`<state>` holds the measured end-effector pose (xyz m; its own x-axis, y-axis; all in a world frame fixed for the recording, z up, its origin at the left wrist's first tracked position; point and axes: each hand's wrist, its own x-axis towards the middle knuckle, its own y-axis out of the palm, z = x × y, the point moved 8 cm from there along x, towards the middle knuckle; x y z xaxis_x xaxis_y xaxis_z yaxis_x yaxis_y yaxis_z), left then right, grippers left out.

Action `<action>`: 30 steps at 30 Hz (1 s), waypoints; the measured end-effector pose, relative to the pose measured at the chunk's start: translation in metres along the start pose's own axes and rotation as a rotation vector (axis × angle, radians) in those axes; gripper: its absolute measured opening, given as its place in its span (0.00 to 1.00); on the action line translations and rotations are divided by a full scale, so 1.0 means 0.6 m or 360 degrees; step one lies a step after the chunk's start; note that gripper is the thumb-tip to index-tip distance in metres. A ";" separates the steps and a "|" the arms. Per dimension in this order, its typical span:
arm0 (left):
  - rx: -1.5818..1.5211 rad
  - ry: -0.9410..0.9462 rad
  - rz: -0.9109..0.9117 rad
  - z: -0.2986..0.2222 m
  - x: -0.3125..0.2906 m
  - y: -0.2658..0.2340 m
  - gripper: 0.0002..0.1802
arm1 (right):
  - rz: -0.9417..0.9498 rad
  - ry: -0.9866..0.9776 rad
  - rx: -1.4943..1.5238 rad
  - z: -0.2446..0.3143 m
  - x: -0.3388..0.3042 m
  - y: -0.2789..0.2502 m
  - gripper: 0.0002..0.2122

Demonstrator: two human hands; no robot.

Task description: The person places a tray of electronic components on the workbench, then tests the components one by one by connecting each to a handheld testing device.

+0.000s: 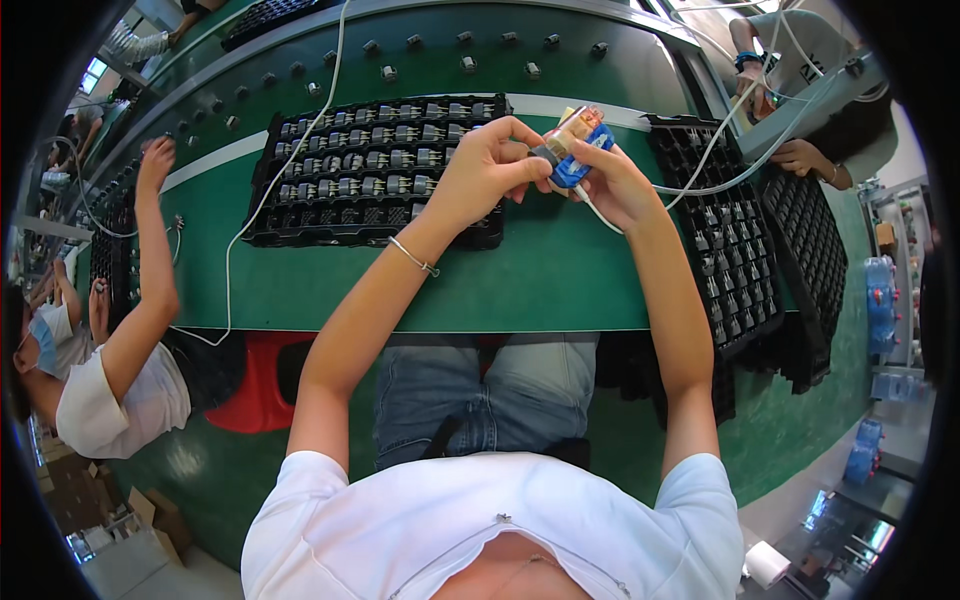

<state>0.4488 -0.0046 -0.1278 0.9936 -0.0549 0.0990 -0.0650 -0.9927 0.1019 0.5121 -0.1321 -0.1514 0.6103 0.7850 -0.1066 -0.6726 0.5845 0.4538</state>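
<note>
My left hand is closed in a pinch on a small grey part, mostly hidden by the fingertips. My right hand is wrapped round a blue handheld device with a clear, orange-tinted top. A white cord runs down from the device past my right palm. The two hands meet above the bench, with the grey part against the device's left side. Below and left of them lies a black tray holding rows of small grey metal parts with pins.
Right of my arm stand a second filled black tray and another black tray. Small parts sit spaced along a green conveyor beyond the bench. A white cable crosses the left tray. Co-workers sit left and far right.
</note>
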 end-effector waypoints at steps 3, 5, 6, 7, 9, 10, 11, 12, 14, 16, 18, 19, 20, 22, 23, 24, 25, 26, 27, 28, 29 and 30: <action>-0.0079 0.0002 -0.0064 0.002 0.001 0.002 0.14 | -0.0028 -0.0016 -0.0123 0.001 0.000 -0.003 0.18; 0.0014 -0.0032 -0.0129 0.011 0.000 -0.007 0.17 | -0.0003 -0.0023 -0.0153 0.005 0.000 -0.005 0.19; 0.0103 -0.0063 -0.0202 0.015 -0.003 -0.018 0.19 | 0.0027 -0.0024 -0.0187 0.006 0.000 -0.003 0.20; 0.0112 -0.0066 -0.0199 0.015 -0.008 -0.025 0.19 | 0.0028 -0.0029 -0.0180 0.008 -0.002 -0.002 0.20; 0.0775 0.0243 -0.0377 -0.019 -0.018 -0.050 0.23 | 0.0104 0.0028 -0.0194 0.019 -0.014 -0.001 0.21; 0.1050 0.0284 -0.0495 -0.049 -0.038 -0.063 0.23 | -0.0085 -0.0054 -0.0228 0.032 -0.020 -0.014 0.19; 0.1465 0.0173 -0.0563 -0.069 -0.056 -0.079 0.24 | -0.0102 -0.0064 -0.0224 0.041 -0.024 -0.019 0.19; 0.1827 0.0005 -0.0616 -0.078 -0.073 -0.093 0.28 | -0.0342 -0.0204 -0.0532 0.067 -0.030 -0.044 0.18; 0.2336 -0.0281 -0.0574 -0.070 -0.113 -0.126 0.28 | -0.0608 -0.0415 -0.0998 0.101 -0.036 -0.068 0.15; 0.2376 -0.0310 -0.0504 -0.054 -0.139 -0.129 0.27 | -0.0728 -0.0548 -0.1270 0.100 -0.037 -0.068 0.16; 0.2413 -0.0398 -0.0484 -0.038 -0.148 -0.124 0.23 | -0.0966 -0.0683 -0.1788 0.103 -0.041 -0.060 0.19; 0.2414 -0.0397 -0.0472 -0.038 -0.148 -0.118 0.23 | -0.0976 -0.0678 -0.1785 0.099 -0.040 -0.053 0.19; 0.2424 -0.0393 -0.0532 -0.042 -0.150 -0.117 0.22 | -0.0986 -0.0682 -0.1890 0.098 -0.040 -0.044 0.21; 0.2429 -0.0383 -0.0586 -0.044 -0.148 -0.116 0.20 | -0.1078 -0.0782 -0.2120 0.097 -0.041 -0.029 0.22; 0.2435 -0.0333 -0.0583 -0.046 -0.145 -0.112 0.19 | -0.1085 -0.0778 -0.2123 0.092 -0.040 -0.030 0.22; 0.2440 -0.0283 -0.0581 -0.049 -0.143 -0.109 0.17 | -0.1098 -0.0785 -0.2169 0.090 -0.039 -0.029 0.22; 0.2439 -0.0279 -0.0575 -0.048 -0.141 -0.109 0.17 | -0.1113 -0.0792 -0.2215 0.088 -0.038 -0.029 0.22; 0.2424 -0.0273 -0.0577 -0.047 -0.141 -0.110 0.17 | -0.1121 -0.0827 -0.2236 0.089 -0.041 -0.027 0.21; 0.2410 -0.0268 -0.0579 -0.047 -0.140 -0.111 0.16 | -0.1126 -0.0827 -0.2237 0.090 -0.041 -0.028 0.21; 0.2408 -0.0262 -0.0569 -0.053 -0.138 -0.107 0.16 | -0.1128 -0.0793 -0.2240 0.088 -0.042 -0.032 0.21; 0.2289 -0.0292 -0.0585 -0.061 -0.138 -0.107 0.15 | -0.1130 -0.0759 -0.2244 0.086 -0.042 -0.035 0.21; 0.2169 -0.0322 -0.0599 -0.070 -0.135 -0.107 0.14 | -0.1141 -0.0753 -0.2245 0.086 -0.043 -0.037 0.21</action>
<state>0.3685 0.0681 -0.1009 0.9347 0.3316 0.1278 0.2241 -0.2710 -0.9361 0.5327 -0.1761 -0.1130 0.8321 0.3165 0.4555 0.1200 0.6991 -0.7049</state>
